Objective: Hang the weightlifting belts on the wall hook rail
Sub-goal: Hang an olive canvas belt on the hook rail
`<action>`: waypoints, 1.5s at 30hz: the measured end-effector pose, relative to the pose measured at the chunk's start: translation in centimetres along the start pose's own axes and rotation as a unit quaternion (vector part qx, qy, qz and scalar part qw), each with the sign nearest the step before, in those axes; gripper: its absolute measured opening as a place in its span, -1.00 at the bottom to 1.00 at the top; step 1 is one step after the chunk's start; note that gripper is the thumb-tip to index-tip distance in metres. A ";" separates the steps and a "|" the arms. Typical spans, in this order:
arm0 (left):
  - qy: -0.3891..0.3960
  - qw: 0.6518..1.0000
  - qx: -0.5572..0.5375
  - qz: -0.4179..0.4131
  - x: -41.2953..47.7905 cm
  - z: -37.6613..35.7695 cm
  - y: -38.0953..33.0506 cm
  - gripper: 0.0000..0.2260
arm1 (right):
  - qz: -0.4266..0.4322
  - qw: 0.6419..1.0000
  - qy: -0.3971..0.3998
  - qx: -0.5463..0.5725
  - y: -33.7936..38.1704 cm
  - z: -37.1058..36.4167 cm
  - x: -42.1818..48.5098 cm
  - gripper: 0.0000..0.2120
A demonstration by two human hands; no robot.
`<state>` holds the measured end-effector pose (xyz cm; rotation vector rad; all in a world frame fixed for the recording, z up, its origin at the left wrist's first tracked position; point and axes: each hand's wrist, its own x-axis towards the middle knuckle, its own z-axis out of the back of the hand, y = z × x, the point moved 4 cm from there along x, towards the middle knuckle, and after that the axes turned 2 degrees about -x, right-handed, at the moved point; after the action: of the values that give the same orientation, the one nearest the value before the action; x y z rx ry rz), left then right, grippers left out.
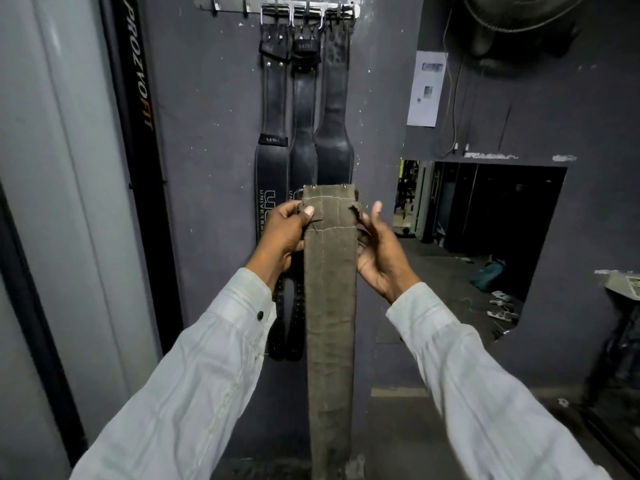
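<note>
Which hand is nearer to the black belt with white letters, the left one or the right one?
Left. The left hand overlaps the lettered black belt; the right hand is on the far side of the olive belt.

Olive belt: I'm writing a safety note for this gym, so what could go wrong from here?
The olive belt is pinched only at its edges by the left hand and right hand, so it may slip when lifted. The hook rail already carries three black belts on its right hooks; hooking there could knock one loose.
</note>
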<state>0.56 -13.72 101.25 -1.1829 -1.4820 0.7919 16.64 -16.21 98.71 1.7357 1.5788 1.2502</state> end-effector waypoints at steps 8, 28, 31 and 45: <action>-0.002 0.999 0.047 -0.020 -1.3 -0.4 1.1 -0.88 | 0.028 0.994 0.025 -0.103 -0.1 1.3 0.3 -0.71; -0.135 0.942 0.273 -0.142 3.9 5.8 1.2 -0.55 | 0.031 0.921 0.074 -0.382 -1.9 -1.6 8.6 -0.44; -0.149 0.937 0.263 -0.174 6.2 7.6 0.5 -0.59 | 0.053 0.920 0.095 -0.377 -2.2 -3.6 11.2 -0.55; -0.111 0.928 0.247 -0.255 26.1 15.9 -7.2 -0.52 | 0.167 0.906 0.082 -0.380 -0.8 -12.7 30.1 -0.59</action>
<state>-16.18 10.60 112.07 -0.3116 -1.5532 0.8787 2.97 9.68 113.13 1.4160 0.6869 1.8917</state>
